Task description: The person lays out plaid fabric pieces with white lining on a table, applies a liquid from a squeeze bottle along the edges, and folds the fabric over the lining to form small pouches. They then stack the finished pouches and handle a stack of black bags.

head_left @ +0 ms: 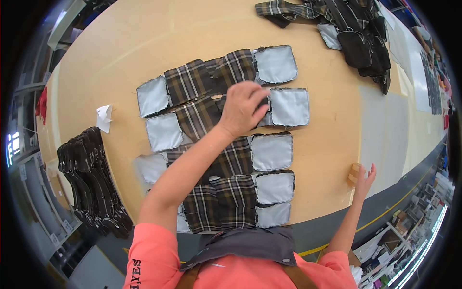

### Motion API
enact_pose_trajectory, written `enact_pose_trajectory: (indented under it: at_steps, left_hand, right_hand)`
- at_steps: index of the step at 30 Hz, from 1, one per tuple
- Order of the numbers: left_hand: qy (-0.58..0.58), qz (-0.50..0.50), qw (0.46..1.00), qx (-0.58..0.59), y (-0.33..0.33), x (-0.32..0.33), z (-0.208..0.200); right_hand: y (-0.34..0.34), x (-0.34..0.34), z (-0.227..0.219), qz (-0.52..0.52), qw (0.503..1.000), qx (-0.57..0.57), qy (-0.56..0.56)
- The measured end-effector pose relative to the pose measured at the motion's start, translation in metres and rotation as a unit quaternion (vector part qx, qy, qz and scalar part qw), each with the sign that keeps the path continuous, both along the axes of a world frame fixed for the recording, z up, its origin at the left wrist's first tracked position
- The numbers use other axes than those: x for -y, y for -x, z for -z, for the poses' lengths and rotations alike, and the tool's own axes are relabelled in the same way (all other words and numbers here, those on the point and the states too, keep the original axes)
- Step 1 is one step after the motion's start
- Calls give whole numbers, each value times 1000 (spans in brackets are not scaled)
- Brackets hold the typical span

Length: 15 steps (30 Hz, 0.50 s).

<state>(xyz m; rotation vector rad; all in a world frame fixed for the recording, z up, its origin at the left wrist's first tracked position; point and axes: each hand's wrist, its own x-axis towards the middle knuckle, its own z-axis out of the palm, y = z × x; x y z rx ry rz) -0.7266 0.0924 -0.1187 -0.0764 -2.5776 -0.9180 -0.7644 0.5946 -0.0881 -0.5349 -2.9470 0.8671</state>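
My left hand [243, 110] reaches over the second row of pieces, its fingers bent and its thumb and forefinger around the dark edge of a plaid fabric piece [199, 118]. Beside that grip lies a silvery-grey square panel [290, 107] with a dark edge, at the right end of the row. Farther off is another plaid piece [187, 82] with grey panels at both ends; more such pieces [236, 197] lie nearer my body, partly under my left forearm. My right hand [366, 180] is held out with fingers apart, beside a small tan block [354, 174].
A pile of black zippered parts [91, 178] lies at the table's left edge, with a white scrap [104, 118] near it. Black and plaid bag parts [358, 43] are heaped at the far right. The tan table [327, 144] has a curved-looking near edge; shelves stand beyond.
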Motion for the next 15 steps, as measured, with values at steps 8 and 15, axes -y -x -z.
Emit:
enact_pose_trajectory:
  at_steps: [8,15]
  left_hand:
    - [78,23,989,127,-45,15,38]
    - [91,48,988,112,-56,32,33]
  right_hand:
    - [-9,-5,18,2,995,87,46]
    - [2,-56,19,75,898,137,412]
